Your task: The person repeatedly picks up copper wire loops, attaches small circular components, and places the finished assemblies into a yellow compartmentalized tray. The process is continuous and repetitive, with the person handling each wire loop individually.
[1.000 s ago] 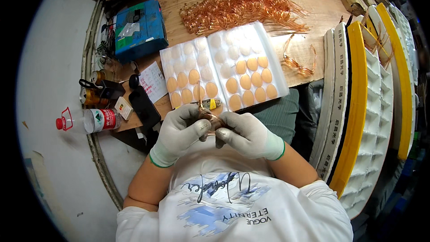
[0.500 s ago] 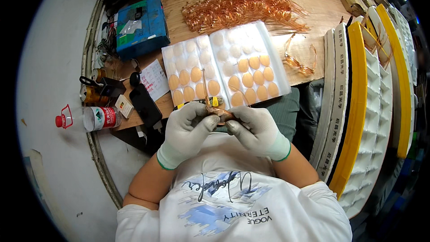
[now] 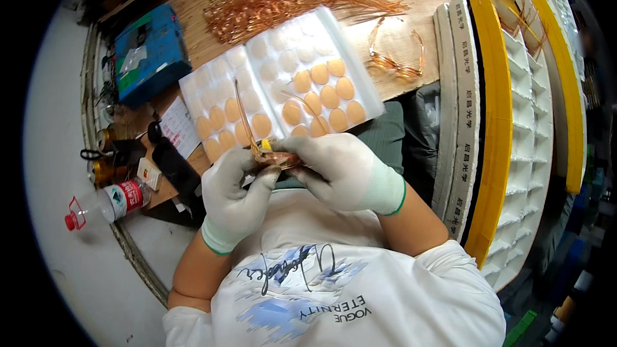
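A brown, amber-tinted spectacle frame (image 3: 283, 159) is pinched between my two gloved hands, close to my chest. My left hand (image 3: 232, 196) closes on one end, thumb against the rim; a long thin temple arm (image 3: 243, 112) sticks up from there. Fingers of my right hand (image 3: 340, 170) wrap the other end and cover much of it. A second thin temple shows faintly above that hand. Just beyond lies an open stack of white sheets (image 3: 367, 93) with rows of round orange-tan discs (image 3: 319, 74); other circles on it look pale.
A heap of amber spectacle frames (image 3: 289, 0) covers the far table. Another frame (image 3: 395, 61) lies right of the sheets. White compartment trays (image 3: 524, 141) stand on the right. Leftward are a blue box (image 3: 151, 54), a black phone (image 3: 175, 166) and a plastic bottle (image 3: 116, 202).
The view has turned and shifted, so the table contents sit further left and higher. My right hand has closed in toward my left and covers more of the spectacle frame.
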`<state>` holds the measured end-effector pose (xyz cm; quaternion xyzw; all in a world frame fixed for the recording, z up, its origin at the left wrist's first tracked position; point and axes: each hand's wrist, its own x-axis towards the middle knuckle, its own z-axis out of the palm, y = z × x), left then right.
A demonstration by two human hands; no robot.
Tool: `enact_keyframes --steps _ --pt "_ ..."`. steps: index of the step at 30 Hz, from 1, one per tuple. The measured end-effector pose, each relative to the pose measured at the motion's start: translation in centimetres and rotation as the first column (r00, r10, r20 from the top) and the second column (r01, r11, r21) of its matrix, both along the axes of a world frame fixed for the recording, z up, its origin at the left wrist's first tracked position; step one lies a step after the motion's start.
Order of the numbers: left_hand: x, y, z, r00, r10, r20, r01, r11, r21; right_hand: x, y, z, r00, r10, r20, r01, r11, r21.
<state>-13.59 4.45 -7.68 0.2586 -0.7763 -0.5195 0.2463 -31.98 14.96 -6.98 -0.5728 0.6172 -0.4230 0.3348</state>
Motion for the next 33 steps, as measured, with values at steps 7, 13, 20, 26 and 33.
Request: enact_keyframes --steps 7,13,20,26,33 --pt "-4.4 -1.4 -1.5 0.998 0.021 0.054 -0.022 1.0 0.016 -7.7 0.3 -3.9 0.733 -0.324 -0.598 0.369 0.928 -0.051" --pt "-4.2 -2.9 -3.9 0.968 -0.061 0.243 0.042 0.996 0.082 -18.4 0.7 -13.8 0.318 -0.211 -0.924 0.611 0.791 0.03" --pt "-2.1 -3.2 -5.6 0.987 0.086 0.139 -0.133 0.916 0.378 -20.0 -0.8 -12.4 0.439 -0.181 -0.88 0.65 0.74 0.172" --pt "-3.7 -4.2 -4.2 0.991 0.03 0.131 -0.099 0.826 0.555 -25.2 -3.8 1.2 0.25 -0.478 -0.842 0.449 0.828 -0.337" --pt "-5.1 -3.7 -4.0 0.995 -0.016 0.102 -0.027 0.912 0.409 -34.5 5.4 9.9 0.075 -0.525 -0.848 0.444 0.779 -0.443"
